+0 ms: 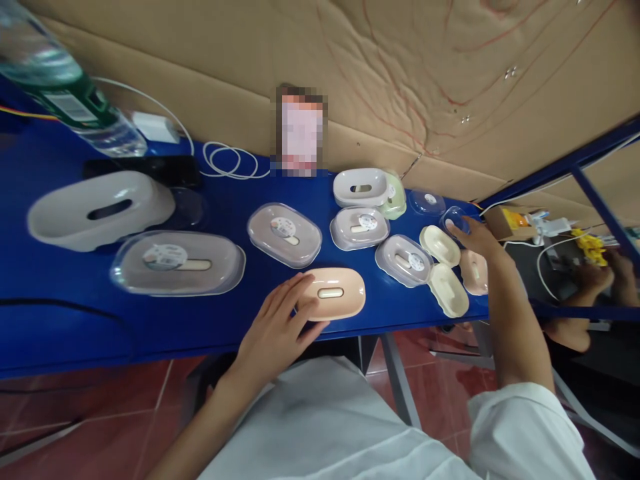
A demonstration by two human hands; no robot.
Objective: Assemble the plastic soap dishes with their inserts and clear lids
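My left hand (285,313) grips the left end of a peach oval soap dish (353,293), its fingers over the top and its thumb along the near side. The dish sits near the table's front edge and has a slot in its middle. Reaching to the far right, my right hand (477,237) has its fingers closed on the rim of a clear plastic lid (454,219). Beside that hand lie two cream dishes (440,245) and another peach dish (475,272), which my right forearm partly covers. A second clear lid (427,201) rests just behind.
Several lidded pale dishes (285,235) are spread over the blue table (200,327). A white dish (361,187) overlaps a green one (397,197) at the back. Left are a larger grey dish (100,210), a water bottle (70,93) and a cable (230,160). Another person's hands (595,277) show at right.
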